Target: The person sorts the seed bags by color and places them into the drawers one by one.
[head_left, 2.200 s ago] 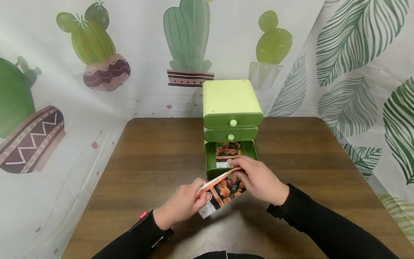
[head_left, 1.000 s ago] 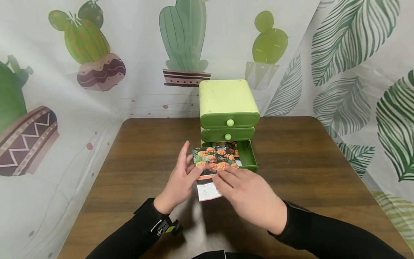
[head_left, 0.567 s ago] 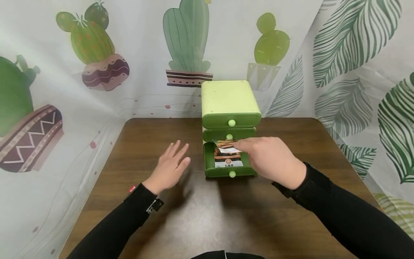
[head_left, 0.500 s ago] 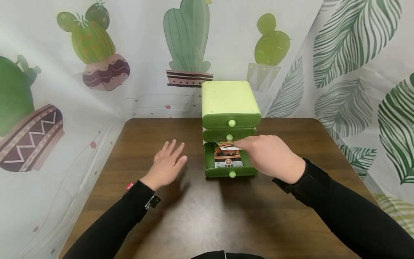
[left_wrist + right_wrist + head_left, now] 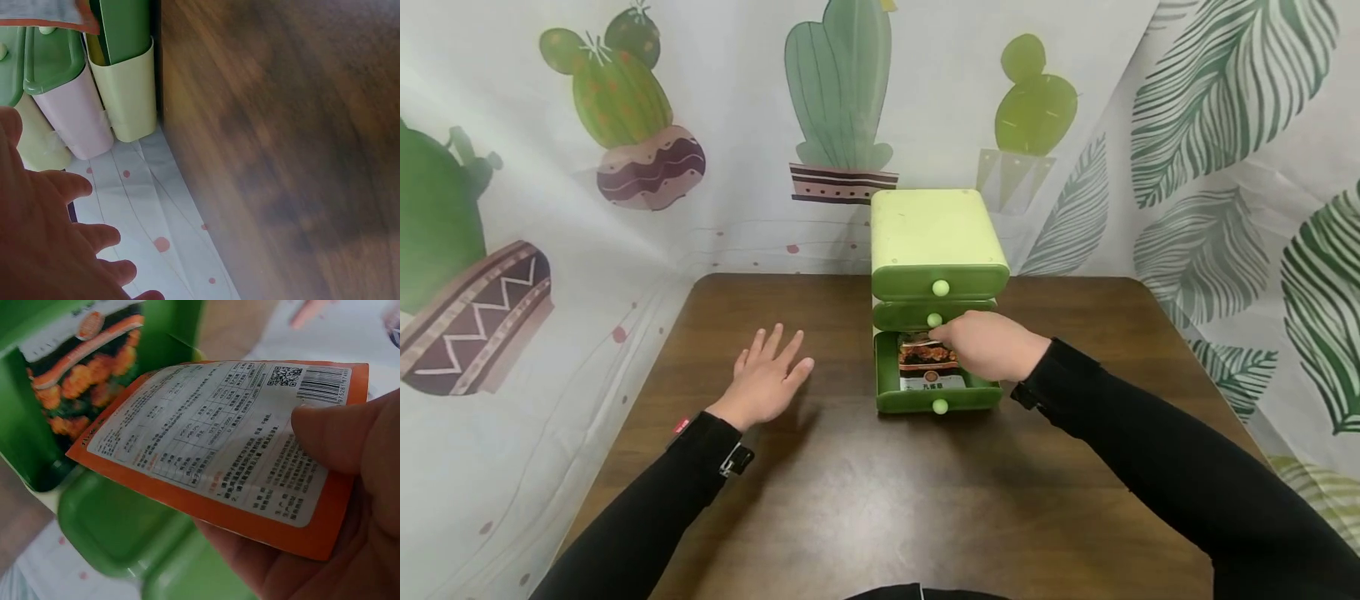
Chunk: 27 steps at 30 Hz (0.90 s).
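Marigold-print seed packet [image 5: 928,362] lies face up in the pulled-out bottom drawer [image 5: 891,403]. My right hand [image 5: 988,343] reaches into that drawer, its fingertips at the back of the packet. In the right wrist view, thumb and fingers pinch another seed packet [image 5: 212,437] with an orange border, barcode and printed table, in front of the packet in the drawer [image 5: 90,375]. From the head, the hand hides most of the held packet. My left hand [image 5: 763,382] hovers left of the drawers over the table, fingers spread, holding nothing.
The bottom drawer belongs to a small green drawer unit [image 5: 936,229] at the table's back. Its upper drawer [image 5: 902,283] and middle drawer [image 5: 898,317] are pushed in, each with a round knob. A cactus-print cloth [image 5: 737,100] hangs behind the wooden table [image 5: 850,500].
Both hands held a packet over the drawer's front; then the left hand let go and drew away left. The right hand took the packet into the drawer and lowered it towards the other packet.
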Motion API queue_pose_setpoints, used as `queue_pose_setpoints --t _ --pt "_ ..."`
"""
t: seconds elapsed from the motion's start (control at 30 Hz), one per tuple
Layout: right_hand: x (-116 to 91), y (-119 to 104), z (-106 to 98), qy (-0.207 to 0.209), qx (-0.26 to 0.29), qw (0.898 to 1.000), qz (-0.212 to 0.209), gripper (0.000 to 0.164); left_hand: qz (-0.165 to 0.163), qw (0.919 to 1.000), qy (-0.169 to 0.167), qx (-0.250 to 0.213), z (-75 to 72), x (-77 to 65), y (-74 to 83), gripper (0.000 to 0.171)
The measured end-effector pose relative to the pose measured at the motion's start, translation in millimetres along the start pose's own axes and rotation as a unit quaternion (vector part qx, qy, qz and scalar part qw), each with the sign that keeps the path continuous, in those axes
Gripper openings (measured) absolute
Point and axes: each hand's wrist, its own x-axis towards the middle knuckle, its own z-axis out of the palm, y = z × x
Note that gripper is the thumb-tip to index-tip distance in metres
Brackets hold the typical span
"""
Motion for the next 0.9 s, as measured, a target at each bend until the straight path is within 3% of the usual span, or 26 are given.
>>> queue_pose_setpoints --t 0.17,0.37,0.53,0.7,0.9 --pt "16 6 25 -0.035 0.002 0.999 0.023 0.031 -0.002 1.0 -0.008 0.001 4.0 -2.5 -2.4 0.074" --pt "30 13 49 -0.037 -0.02 0.999 0.016 0.02 -0.014 0.9998 -0.01 -0.004 7.5 -4.2 -4.3 0.076" --pt "38 17 58 -0.084 0.01 0.996 0.028 0.032 -0.018 0.9996 -0.019 -0.006 9.6 -6.0 -5.6 0.076" --pt "44 21 60 -0.149 0.049 0.986 0.051 0.047 -0.02 0.9994 -0.023 -0.013 10.7 -8.0 -7.3 0.076" --pt "54 29 60 -0.239 0.08 0.965 0.074 0.049 -0.022 0.9995 -0.017 -0.018 12.8 -9.1 -10.3 0.077"
